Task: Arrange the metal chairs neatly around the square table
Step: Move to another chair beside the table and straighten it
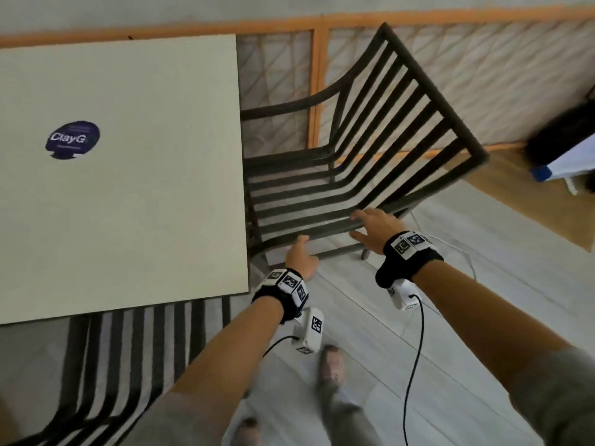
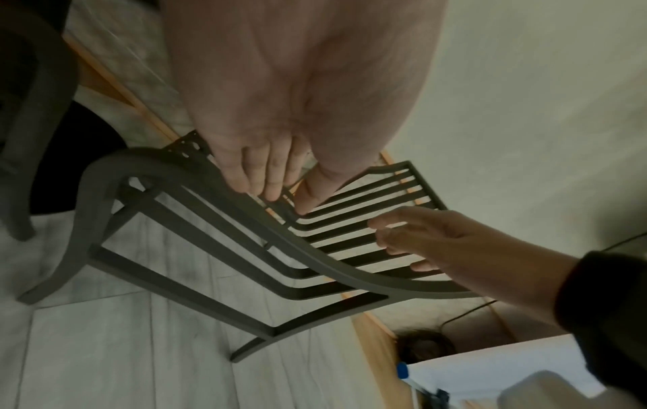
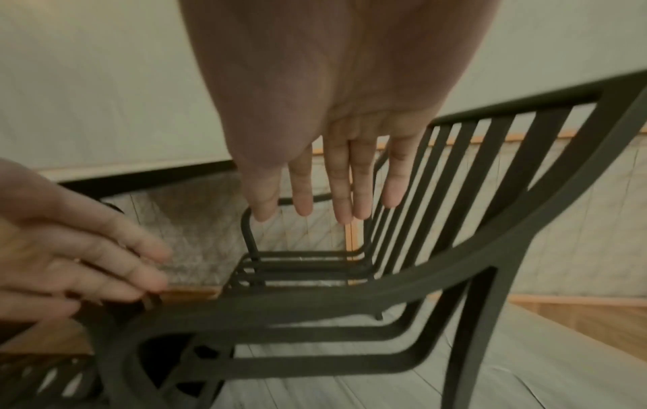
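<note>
A dark metal slatted chair (image 1: pixel 435 93) stands at the right side of the cream square table (image 1: pixel 128 188), its seat front close to the table edge. My left hand (image 1: pixel 301 252) reaches to the front of the near armrest (image 2: pixel 315 251), its loosely extended fingertips (image 2: pixel 269 191) touching the rail. My right hand (image 1: pixel 370 226) hovers over the same armrest (image 3: pixel 315 301) further back, fingers (image 3: pixel 343 193) straight and spread and holding nothing. A second slatted chair (image 1: pixel 79 349) sits at the table's near side, partly under the top.
An orange wood-framed lattice railing (image 1: pixel 318 91) runs behind the chair. A white cable (image 1: pixel 450 246) lies on the grey plank floor to the right. A dark object and a white item with a blue cap (image 1: pixel 542 172) sit far right. My shoes (image 1: pixel 331 365) are below.
</note>
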`<move>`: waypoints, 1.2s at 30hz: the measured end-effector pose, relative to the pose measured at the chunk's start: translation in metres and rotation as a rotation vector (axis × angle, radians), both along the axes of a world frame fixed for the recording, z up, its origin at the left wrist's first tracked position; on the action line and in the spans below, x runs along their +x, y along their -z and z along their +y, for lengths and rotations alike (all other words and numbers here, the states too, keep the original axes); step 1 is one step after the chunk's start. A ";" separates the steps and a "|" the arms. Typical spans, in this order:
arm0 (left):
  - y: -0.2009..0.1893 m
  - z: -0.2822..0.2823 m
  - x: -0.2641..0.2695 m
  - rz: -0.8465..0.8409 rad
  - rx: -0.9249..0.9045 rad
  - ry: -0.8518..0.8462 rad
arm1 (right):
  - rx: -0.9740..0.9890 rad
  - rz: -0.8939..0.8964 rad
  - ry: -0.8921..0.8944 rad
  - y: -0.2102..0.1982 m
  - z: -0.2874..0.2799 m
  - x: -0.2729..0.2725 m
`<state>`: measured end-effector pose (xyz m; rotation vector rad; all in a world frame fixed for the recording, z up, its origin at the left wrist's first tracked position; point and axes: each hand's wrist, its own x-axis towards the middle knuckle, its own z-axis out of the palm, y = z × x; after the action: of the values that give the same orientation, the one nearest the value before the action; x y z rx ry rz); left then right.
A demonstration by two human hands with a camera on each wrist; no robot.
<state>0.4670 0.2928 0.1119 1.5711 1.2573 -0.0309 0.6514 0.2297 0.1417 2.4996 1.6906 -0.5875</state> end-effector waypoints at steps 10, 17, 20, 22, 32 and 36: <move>0.092 0.043 0.061 0.197 0.253 0.127 | -0.026 -0.174 -0.166 0.114 0.013 0.085; 0.112 0.034 0.078 0.182 0.392 -0.092 | -0.061 -0.284 -0.236 0.125 0.027 0.101; 0.115 0.035 0.072 0.191 0.384 -0.172 | -0.002 -0.252 -0.189 0.128 0.020 0.085; 0.114 0.037 0.060 0.188 0.381 -0.177 | 0.017 -0.232 -0.167 0.130 0.016 0.071; 0.117 0.075 0.038 0.135 0.434 -0.160 | 0.016 -0.225 -0.133 0.133 0.046 0.048; 0.116 0.096 0.037 0.100 0.458 -0.188 | 0.011 -0.210 -0.105 0.135 0.064 0.043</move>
<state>0.5037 0.3886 -0.0036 1.8451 1.5635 0.3234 0.6944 0.2942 0.0071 2.3647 1.7358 -0.2958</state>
